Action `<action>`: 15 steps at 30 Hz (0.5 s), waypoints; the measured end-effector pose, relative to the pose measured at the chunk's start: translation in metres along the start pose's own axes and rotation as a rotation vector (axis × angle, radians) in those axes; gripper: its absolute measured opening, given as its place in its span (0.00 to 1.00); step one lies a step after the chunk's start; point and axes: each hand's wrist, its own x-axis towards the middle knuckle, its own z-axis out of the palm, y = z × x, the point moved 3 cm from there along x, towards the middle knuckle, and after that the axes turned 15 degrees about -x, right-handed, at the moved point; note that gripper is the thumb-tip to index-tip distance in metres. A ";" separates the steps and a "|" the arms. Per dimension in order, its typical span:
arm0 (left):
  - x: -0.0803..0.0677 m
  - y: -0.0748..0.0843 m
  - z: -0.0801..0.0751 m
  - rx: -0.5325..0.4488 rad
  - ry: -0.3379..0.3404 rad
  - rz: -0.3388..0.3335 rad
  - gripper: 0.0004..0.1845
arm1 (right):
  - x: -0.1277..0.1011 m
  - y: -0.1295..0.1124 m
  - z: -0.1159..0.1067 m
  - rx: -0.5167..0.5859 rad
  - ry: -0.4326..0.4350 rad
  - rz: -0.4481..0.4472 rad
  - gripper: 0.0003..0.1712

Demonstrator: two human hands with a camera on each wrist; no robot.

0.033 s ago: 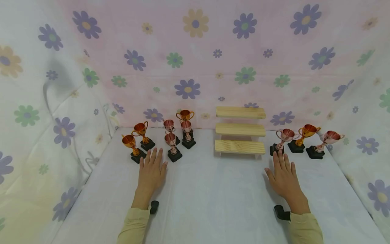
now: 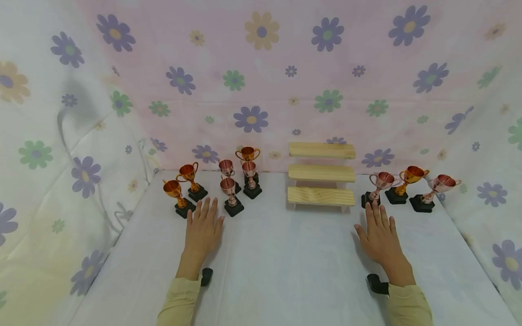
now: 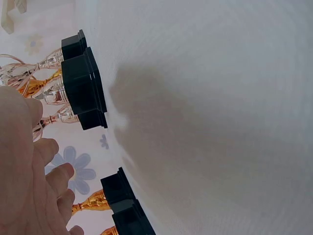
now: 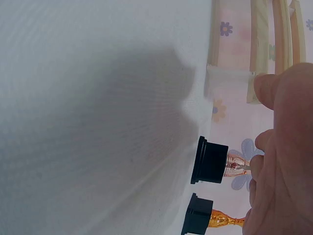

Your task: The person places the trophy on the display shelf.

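My left hand point(image 2: 202, 233) is held palm down over the white table, fingers straight and holding nothing. Beyond its fingertips stand two gold trophy cups, a front one point(image 2: 173, 188) and a rear one point(image 2: 188, 174). To their right is a cluster of rose-gold trophy cups point(image 2: 229, 186), with another gold trophy cup point(image 2: 248, 154) partly hidden behind. My right hand point(image 2: 381, 237) is likewise stretched out, palm down and bare. Its fingertips overlap the black base of a rose-gold trophy cup point(image 2: 384, 181) in the head view; contact cannot be told. Beside that cup are a gold trophy cup point(image 2: 413, 175) and a rose-gold trophy cup point(image 2: 443, 184).
A three-step wooden stand point(image 2: 321, 196) rises between the two trophy groups, near the back of the white-covered table point(image 2: 281, 262). Flower-printed cloth point(image 2: 269, 81) hangs behind and along both sides. Black wrist mounts point(image 2: 377, 285) show by the sleeves.
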 end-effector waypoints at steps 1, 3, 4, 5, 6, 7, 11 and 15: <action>0.000 0.000 0.000 0.000 0.000 0.000 0.33 | 0.000 0.000 0.000 0.001 0.001 0.000 0.47; 0.000 0.001 -0.001 -0.001 -0.002 -0.003 0.33 | -0.001 0.000 -0.001 0.005 0.003 -0.001 0.47; -0.001 0.001 -0.001 -0.004 0.001 -0.003 0.33 | -0.001 0.000 -0.001 0.004 0.005 0.000 0.47; -0.001 0.001 -0.002 -0.006 0.001 -0.005 0.33 | -0.001 0.000 -0.001 0.004 0.005 0.001 0.47; -0.001 0.002 -0.002 -0.008 0.001 -0.007 0.33 | -0.002 0.000 -0.001 0.004 0.005 0.001 0.48; -0.001 0.002 -0.003 -0.009 0.001 -0.009 0.33 | -0.002 0.001 -0.001 0.004 0.005 0.000 0.48; -0.002 0.002 -0.004 -0.012 0.004 -0.013 0.33 | -0.002 0.001 -0.001 -0.002 0.001 0.000 0.48; -0.003 0.001 -0.003 -0.019 0.007 -0.013 0.33 | -0.003 0.001 0.000 0.006 0.006 -0.003 0.48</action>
